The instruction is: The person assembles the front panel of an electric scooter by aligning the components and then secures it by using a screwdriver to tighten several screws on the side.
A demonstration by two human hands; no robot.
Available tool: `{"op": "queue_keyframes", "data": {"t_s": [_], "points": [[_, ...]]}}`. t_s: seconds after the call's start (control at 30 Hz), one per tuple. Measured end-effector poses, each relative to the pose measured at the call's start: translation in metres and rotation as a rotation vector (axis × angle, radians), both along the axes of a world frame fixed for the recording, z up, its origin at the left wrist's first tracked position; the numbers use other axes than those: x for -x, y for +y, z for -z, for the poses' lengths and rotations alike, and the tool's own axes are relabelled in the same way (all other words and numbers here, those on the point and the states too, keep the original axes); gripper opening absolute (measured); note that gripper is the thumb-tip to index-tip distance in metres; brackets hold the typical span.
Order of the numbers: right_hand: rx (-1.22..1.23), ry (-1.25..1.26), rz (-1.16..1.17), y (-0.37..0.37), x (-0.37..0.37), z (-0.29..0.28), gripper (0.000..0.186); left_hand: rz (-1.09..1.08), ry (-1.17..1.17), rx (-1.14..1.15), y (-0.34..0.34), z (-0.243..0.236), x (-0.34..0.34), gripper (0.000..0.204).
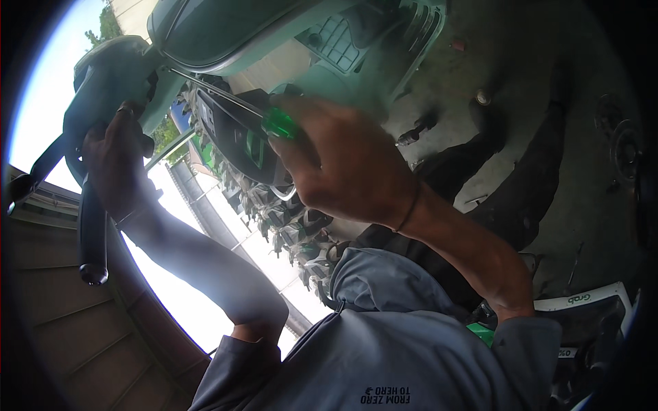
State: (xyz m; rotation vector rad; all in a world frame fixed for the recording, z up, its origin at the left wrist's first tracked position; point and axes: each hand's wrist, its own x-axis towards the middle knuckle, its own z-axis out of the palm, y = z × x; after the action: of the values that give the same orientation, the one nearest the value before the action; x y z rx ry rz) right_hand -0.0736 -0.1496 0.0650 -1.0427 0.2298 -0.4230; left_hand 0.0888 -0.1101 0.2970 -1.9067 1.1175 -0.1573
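My right hand point(356, 154) is closed round the green see-through handle of a screwdriver point(279, 125). Its long metal shaft runs up and to the left, and the tip reaches the edge of a pale green scooter's body panel point(205, 41); whether it sits in a screw is too small to tell. Further left, my left hand point(118, 161) grips the scooter's pale green handlebar cover point(103, 82), with its fingers bent against it and partly in shadow. Below that hand hangs a black handlebar grip point(93, 240). A black brake lever point(38, 171) sticks out to the left.
Just beyond the screwdriver is a dark panel with a green mark point(236, 133). Many parked scooters point(301, 236) stand in a row behind. On the grey floor lie a dark tool point(418, 129) and round metal discs point(624, 151). A white-edged box point(582, 300) is at lower right.
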Motion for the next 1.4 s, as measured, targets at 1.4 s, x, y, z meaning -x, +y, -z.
{"op": "queue_keyframes", "data": {"t_s": [1.4], "points": [[-0.674, 0.29, -0.435, -0.049, -0.028, -0.036, 0.037, -0.626, -0.003, 0.914, -0.034, 0.039, 0.024, 0.034]]}}
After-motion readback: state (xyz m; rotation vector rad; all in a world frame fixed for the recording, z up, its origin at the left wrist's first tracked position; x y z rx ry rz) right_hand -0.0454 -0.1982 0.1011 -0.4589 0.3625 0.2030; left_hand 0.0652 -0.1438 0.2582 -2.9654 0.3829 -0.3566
